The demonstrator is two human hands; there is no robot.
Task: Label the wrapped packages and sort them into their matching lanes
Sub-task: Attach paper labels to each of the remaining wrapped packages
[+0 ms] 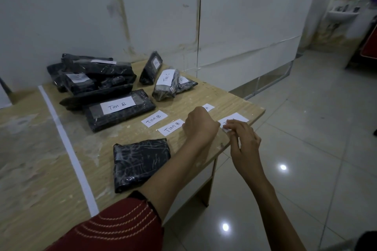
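Beyond our red sleeve [122,228], the unlabelled package [140,161] lies on the counter [40,159] left of both hands, nearer the left hand [201,123], whose curled fingers hide any grip. Our right hand [242,138] pinches a label [234,118] at the edge.

Glossy plastic-wrapped packages [140,163], worn wooden table [30,169]

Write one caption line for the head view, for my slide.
Right hand pinches a paper label at the table edge; left hand curls beside it, near an unlabelled black package.
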